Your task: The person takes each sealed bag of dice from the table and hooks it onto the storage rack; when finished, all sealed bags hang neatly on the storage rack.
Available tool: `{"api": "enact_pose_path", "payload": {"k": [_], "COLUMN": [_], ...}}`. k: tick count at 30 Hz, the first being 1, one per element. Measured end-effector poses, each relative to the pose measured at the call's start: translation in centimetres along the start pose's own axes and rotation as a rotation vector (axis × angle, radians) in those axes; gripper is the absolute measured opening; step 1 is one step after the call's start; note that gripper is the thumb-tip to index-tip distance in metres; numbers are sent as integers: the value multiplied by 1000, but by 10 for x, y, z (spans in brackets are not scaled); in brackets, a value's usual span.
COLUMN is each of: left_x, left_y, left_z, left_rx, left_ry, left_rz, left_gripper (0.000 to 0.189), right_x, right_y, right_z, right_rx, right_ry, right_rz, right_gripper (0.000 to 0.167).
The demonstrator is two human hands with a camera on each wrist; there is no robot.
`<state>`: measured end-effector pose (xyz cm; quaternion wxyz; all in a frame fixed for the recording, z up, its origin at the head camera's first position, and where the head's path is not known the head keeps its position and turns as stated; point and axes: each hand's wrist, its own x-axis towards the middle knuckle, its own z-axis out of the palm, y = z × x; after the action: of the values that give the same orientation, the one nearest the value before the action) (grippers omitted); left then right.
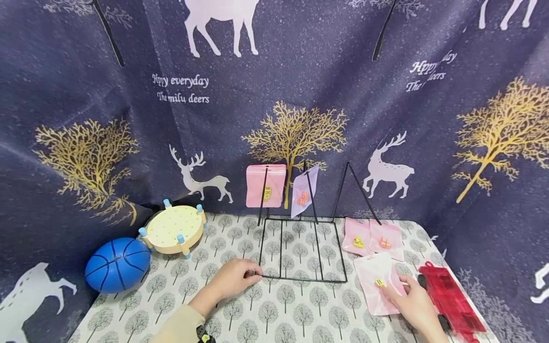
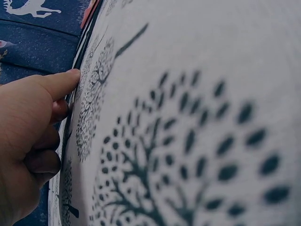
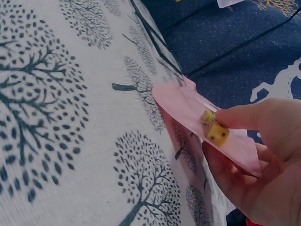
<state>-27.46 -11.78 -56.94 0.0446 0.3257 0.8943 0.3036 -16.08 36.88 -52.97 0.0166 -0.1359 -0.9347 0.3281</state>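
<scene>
A black wire rack (image 1: 300, 278) stands on the table, with slanted upright arms at its back. My left hand (image 1: 238, 278) pinches its front left corner between thumb and index finger, the other fingers curled, as the left wrist view (image 2: 28, 127) shows. My right hand (image 1: 409, 300) holds a pink bag (image 1: 373, 276) with yellow dice (image 3: 216, 129) in it, the thumb pressing on the dice. Pink bags (image 1: 255, 186) hang from the rack's left arm, and a purple bag (image 1: 306, 186) with red dice hangs from the middle one. No bag hangs on the right arm.
Two more pink bags (image 1: 356, 226) lie right of the rack. Beside my right hand is a red and black checked item (image 1: 452, 297). At the left sit a blue ball (image 1: 117, 266) and a round cream board with blue-tipped pegs (image 1: 176, 228). A dark deer-print cloth (image 1: 300, 71) hangs behind.
</scene>
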Motion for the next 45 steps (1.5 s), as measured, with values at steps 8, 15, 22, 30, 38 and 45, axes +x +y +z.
{"api": "enact_pose_path", "payload": {"k": [8, 15, 22, 30, 38, 45], "left_x": [-5, -4, 4, 0, -1, 3], "left_y": [2, 1, -1, -3, -4, -2], "left_z": [9, 10, 7, 8, 7, 5], "left_rx": [-2, -5, 27, 27, 37, 39], "left_ry": [52, 61, 79, 60, 59, 61], "left_rz": [5, 28, 33, 11, -3, 24], "left_gripper": [6, 5, 5, 6, 4, 5], "right_x": [-6, -4, 1, 1, 0, -6], "right_y": [-1, -10, -25, -38, -55, -68], "right_z": [-2, -2, 5, 16, 21, 20], "right_rx": [105, 148, 254, 373, 492, 606], "right_ry": [12, 30, 94, 77, 69, 66], "right_rz": [11, -28, -154, -166, -257, -313], "right_gripper": [74, 70, 49, 52, 41, 40]}}
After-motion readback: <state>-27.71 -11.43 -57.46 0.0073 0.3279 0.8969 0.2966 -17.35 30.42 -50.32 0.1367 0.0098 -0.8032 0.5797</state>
